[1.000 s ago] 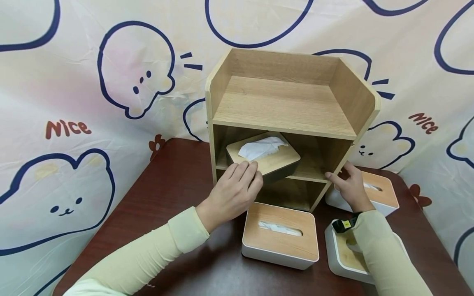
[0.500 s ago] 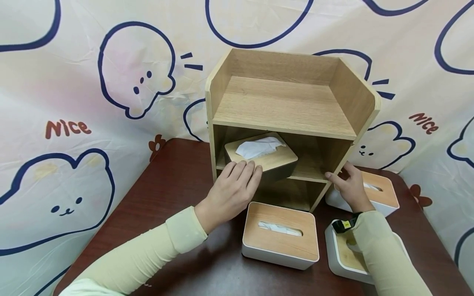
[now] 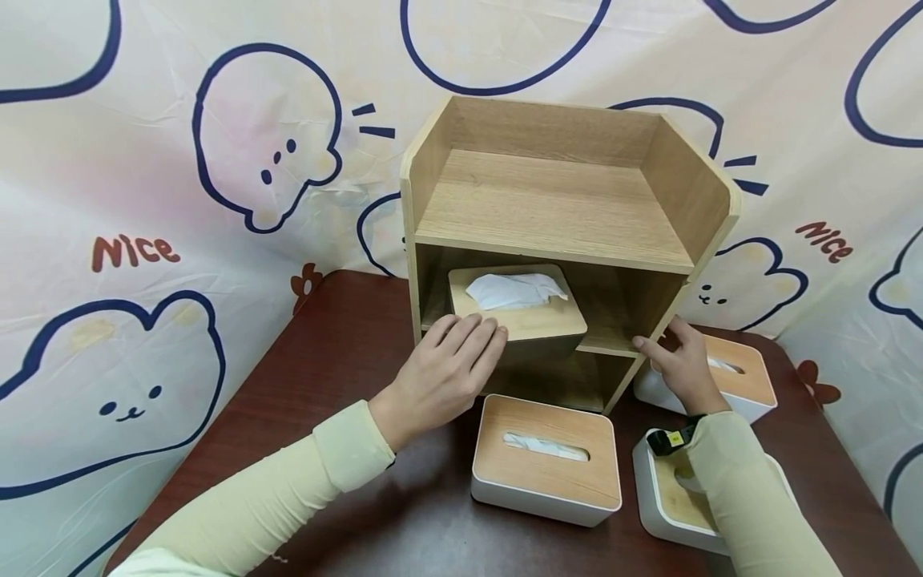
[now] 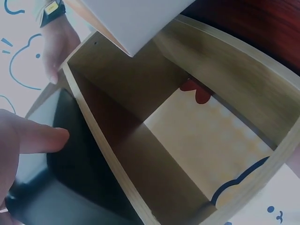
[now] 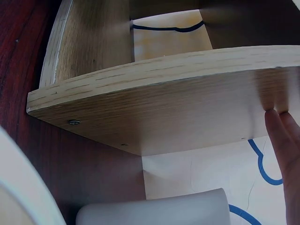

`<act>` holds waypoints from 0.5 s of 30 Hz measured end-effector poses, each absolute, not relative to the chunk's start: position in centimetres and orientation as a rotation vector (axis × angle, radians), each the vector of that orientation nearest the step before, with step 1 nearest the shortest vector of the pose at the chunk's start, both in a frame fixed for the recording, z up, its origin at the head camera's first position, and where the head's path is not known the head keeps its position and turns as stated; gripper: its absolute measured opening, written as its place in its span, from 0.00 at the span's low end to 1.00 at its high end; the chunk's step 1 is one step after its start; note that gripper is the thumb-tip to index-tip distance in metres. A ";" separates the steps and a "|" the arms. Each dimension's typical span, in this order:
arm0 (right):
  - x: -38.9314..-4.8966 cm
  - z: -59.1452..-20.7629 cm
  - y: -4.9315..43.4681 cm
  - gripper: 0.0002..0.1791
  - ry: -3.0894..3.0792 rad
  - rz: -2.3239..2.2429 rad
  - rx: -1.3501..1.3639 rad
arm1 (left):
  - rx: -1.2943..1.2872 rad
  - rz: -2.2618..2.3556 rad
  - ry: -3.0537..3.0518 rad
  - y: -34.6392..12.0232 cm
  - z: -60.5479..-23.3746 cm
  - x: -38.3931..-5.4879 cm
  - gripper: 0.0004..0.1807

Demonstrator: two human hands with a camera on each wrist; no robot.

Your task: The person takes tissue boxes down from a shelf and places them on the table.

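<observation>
In the head view, a dark tissue box (image 3: pixel 544 349) with a wooden lid and white tissue sits in the shelf's middle compartment, its front jutting out. My left hand (image 3: pixel 443 373) grips its front left part, fingers at the lid's edge. The thumb (image 4: pixel 44 139) lies on the dark side in the left wrist view. My right hand (image 3: pixel 685 365) holds the right side panel of the small wooden shelf (image 3: pixel 551 200), thumb at the front edge. Its fingers (image 5: pixel 283 136) press the panel's outer face in the right wrist view.
A white tissue box with a wooden lid (image 3: pixel 548 473) stands before the shelf. A second white box (image 3: pixel 652 501) lies partly under my right forearm, and a third white box (image 3: pixel 750 373) is beside the shelf. Patterned cloth (image 3: pixel 238 336) backs the dark red table (image 3: pixel 317 353).
The dark tissue box has turned so that its front edge lies nearer parallel to the shelf front. My left hand has shifted slightly left and down. The right hand stays in place.
</observation>
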State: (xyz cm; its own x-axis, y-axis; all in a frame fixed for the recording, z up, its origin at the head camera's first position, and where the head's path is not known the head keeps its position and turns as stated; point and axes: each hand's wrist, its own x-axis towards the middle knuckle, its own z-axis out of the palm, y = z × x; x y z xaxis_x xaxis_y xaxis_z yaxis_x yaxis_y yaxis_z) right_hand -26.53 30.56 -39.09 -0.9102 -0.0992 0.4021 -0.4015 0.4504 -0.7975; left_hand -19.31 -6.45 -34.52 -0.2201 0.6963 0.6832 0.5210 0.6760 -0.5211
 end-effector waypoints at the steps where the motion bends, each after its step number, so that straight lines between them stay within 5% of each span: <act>1: -26.5 -39.1 30.6 0.31 -2.407 1.445 0.431 | -0.960 0.225 -1.888 -6.5 -34.5 -19.3 0.19; 15: -26.6 -39.1 30.5 0.30 -2.376 1.466 0.452 | -0.979 0.212 -1.853 -7.4 -34.5 -19.2 0.19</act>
